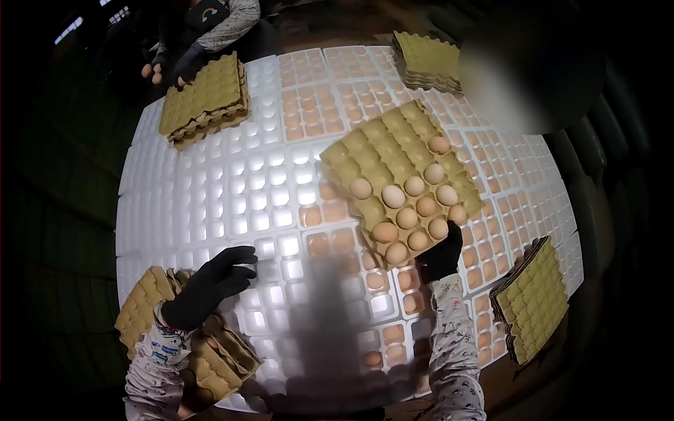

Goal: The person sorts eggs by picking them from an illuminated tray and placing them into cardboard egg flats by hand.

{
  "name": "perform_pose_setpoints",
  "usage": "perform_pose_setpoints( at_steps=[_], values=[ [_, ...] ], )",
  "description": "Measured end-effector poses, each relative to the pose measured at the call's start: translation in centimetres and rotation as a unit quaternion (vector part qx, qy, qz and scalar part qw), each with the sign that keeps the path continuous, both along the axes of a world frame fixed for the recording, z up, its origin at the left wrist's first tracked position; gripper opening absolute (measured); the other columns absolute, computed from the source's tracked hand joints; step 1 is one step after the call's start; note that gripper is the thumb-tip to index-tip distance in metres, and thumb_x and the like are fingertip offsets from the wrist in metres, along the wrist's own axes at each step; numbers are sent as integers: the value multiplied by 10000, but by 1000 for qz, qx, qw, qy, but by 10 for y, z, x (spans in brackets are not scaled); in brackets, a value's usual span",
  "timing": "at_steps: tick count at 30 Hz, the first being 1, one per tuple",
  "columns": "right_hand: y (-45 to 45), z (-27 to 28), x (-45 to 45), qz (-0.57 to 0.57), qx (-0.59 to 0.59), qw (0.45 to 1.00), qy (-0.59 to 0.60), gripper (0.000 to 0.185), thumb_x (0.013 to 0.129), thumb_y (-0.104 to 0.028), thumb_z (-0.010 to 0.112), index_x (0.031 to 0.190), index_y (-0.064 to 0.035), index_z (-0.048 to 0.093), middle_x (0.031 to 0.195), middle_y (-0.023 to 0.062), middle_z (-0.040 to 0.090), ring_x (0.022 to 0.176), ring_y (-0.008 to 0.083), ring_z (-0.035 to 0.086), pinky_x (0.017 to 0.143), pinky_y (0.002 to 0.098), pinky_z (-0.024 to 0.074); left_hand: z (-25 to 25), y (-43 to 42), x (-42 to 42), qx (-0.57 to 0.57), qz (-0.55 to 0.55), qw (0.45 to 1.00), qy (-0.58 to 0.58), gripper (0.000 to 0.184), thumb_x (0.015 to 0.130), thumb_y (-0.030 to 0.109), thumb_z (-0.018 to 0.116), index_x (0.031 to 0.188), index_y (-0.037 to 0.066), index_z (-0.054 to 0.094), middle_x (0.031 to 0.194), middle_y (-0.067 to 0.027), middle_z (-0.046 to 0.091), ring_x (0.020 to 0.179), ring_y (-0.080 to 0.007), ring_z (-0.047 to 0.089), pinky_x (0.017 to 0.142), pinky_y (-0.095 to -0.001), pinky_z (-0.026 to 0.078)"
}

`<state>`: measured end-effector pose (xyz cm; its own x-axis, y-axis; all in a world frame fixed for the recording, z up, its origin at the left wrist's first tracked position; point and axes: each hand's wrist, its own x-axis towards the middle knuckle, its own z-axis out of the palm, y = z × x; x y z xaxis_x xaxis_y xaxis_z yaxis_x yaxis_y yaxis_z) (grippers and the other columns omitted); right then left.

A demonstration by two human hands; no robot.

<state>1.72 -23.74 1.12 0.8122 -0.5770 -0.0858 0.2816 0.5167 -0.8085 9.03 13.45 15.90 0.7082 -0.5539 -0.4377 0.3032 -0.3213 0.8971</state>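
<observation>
My right hand [442, 254], in a black glove, grips the near edge of a yellowish egg tray [379, 151]. Several brown eggs [393, 196] lie in its near and right part, while its far left cups hold none. Below the tray, white plastic trays [246, 172] cover the table, many cups on the right and in the middle filled with eggs. My left hand [210, 288], also black-gloved, is over the white trays at the lower left with its fingers apart and nothing in them. Cardboard trays [217, 361] lie beneath and beside my left wrist.
Stacks of egg trays stand at the far left [205, 95], far right [430, 59] and near right [533, 302]. Across the table, at the upper left, a person's gloved hand [189, 62] is beside a few eggs [156, 73]. A blurred shape covers the upper right.
</observation>
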Motion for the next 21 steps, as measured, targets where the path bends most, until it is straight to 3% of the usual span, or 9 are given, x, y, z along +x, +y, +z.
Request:
perform_pose_setpoints(
  at_steps=[2, 5, 9, 11, 13, 16, 19, 20, 21],
  values=[
    [-23, 3, -19, -2, -21, 999, 28, 326, 897, -183, 392, 1166, -15, 469, 1098, 91, 548, 975, 211, 545, 802, 347, 490, 7, 29, -22, 4, 37, 999, 7, 376, 874, 97, 513, 1232, 15, 430, 1170, -83, 513, 1000, -179, 537, 874, -316, 432],
    [-52, -23, -42, -23, -319, 938, 132, 293, 897, -150, 395, 1145, -19, 482, 1078, 84, 552, 958, 198, 545, 817, 326, 475, 15, 84, -53, 12, 140, 990, -3, 296, 884, 91, 496, 1167, 8, 486, 1096, -73, 557, 995, -166, 540, 873, -297, 432],
    [-62, -41, -44, 16, 81, 994, 69, 252, 910, -138, 401, 1123, -28, 477, 1066, 65, 540, 930, 197, 546, 816, 331, 479, 42, 150, -108, 50, 241, 967, -67, 234, 891, 121, 495, 1102, 26, 528, 1049, -40, 575, 972, -135, 538, 850, -260, 421],
    [-150, -124, -57, 81, -318, 926, 188, 335, 905, -182, 443, 1214, -55, 419, 1143, 90, 516, 1026, 240, 520, 850, 371, 476, 41, 188, -144, 77, 299, 942, -132, 215, 887, 93, 481, 1062, -2, 562, 990, -61, 583, 898, -163, 573, 797, -281, 452],
    [-155, -103, -50, 31, 86, 982, 166, 443, 876, -259, 508, 1257, -68, 387, 1178, 101, 494, 1068, 254, 496, 877, 398, 459, 35, 218, -171, 142, 347, 921, -107, 231, 890, 160, 506, 1078, 38, 563, 972, -32, 600, 879, -126, 566, 763, -258, 452],
    [-136, -65, -53, -192, -69, 925, 319, 583, 824, -421, 543, 1278, -78, 415, 1265, 90, 450, 1152, 253, 456, 947, 411, 404, 7, 264, -221, 239, 295, 906, -186, 212, 863, 144, 540, 1038, 33, 586, 978, -54, 603, 889, -155, 575, 759, -265, 456],
    [-19, -18, -53, -51, -278, 954, 104, 318, 894, -158, 492, 1183, -26, 505, 1138, 87, 539, 1033, 192, 522, 837, 304, 455, -57, 296, -250, 273, 165, 863, -392, 280, 763, 167, 654, 1023, 78, 598, 846, -87, 600, 750, -209, 585, 652, -302, 473],
    [61, 15, -44, 14, -541, 836, 97, 305, 893, -122, 487, 1171, 3, 503, 1117, 92, 552, 987, 183, 546, 826, 284, 460, -68, 293, -253, 282, 133, 852, -420, 279, 761, 159, 651, 1020, 74, 594, 855, -92, 596, 758, -212, 583, 659, -301, 472],
    [136, 49, -40, 107, -504, 853, 84, 252, 872, -91, 481, 1105, -11, 531, 980, 62, 561, 871, 138, 528, 732, 224, 430, -74, 292, -254, 281, 121, 850, -429, 277, 758, 151, 648, 1016, 69, 590, 864, -97, 592, 766, -215, 581, 665, -300, 472]
  ],
)
